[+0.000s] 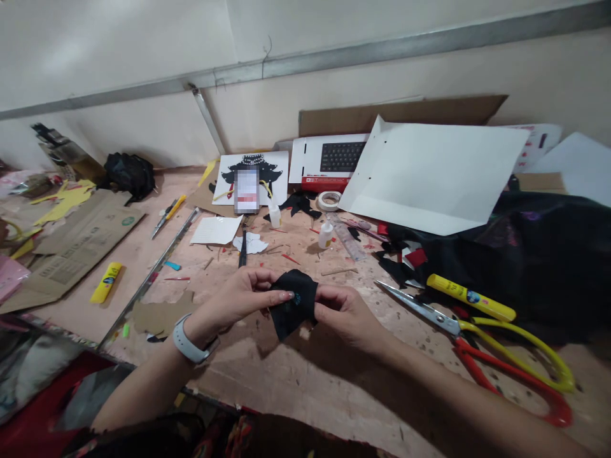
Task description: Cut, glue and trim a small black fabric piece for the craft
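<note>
A small black piece of fabric with a faint bluish mark is held up above the table between my two hands. My left hand, with a pale band on its wrist, pinches the piece from the left, thumb lying across its front. From the right, the fingers of my right hand are closed on its edge; their tips are partly hidden behind it. Beyond the hands stand two small white bottles, one bottle to the left and another bottle to the right.
Large scissors with yellow and red handles lie at the right, beside a yellow tube and black material. A tape roll, phone, keyboard box and white sheet are behind. Cardboard and a utility knife lie left.
</note>
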`<state>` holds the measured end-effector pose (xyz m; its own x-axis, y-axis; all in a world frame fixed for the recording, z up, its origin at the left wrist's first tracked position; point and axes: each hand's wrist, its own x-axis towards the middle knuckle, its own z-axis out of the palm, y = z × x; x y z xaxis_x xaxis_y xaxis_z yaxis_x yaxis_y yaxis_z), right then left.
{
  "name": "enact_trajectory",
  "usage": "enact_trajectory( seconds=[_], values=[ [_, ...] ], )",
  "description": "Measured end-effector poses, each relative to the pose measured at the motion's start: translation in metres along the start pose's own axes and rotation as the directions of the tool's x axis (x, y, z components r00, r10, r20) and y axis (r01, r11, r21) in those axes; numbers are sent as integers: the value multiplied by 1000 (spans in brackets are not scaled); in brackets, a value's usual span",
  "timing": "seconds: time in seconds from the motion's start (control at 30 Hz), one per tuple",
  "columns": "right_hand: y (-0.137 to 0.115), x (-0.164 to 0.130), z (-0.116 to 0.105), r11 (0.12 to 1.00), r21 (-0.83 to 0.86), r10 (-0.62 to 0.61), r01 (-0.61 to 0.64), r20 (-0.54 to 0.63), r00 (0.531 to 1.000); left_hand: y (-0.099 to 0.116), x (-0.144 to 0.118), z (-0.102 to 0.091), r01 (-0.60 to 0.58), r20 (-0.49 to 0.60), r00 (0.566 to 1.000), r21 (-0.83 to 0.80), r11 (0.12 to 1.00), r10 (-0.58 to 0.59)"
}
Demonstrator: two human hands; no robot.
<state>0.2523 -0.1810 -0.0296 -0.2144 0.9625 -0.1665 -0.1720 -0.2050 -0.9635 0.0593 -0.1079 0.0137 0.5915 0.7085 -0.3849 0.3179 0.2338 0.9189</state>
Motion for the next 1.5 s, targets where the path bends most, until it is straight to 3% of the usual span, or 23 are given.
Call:
enact_trajectory(
  seconds=[0.2, 0.43, 0.9, 1.23, 1.5],
  values=[
    [-2, 1, 0, 999, -32, -15, 15, -13, 1000, -4, 0, 1, -7, 15, 1000, 8, 1000, 7],
    [-1, 0, 1, 1000, -9, 14, -15, -31, 999, -6, 0, 2, -33, -46, 998, 18, 999, 33],
    [-3, -3, 6, 994, 95, 52, -47, -55, 997, -8, 3, 11, -19, -92, 996, -140, 990, 6],
    [-5, -3, 4, 990, 113, 87, -81, -47, 995, -15, 5, 19, -112, -189, 978, -139, 984, 85],
    [-5, -1, 4, 987, 131, 98, -94, -27, 995, -13, 5, 21, -18, -129, 992, -197, 980, -8]
  ],
)
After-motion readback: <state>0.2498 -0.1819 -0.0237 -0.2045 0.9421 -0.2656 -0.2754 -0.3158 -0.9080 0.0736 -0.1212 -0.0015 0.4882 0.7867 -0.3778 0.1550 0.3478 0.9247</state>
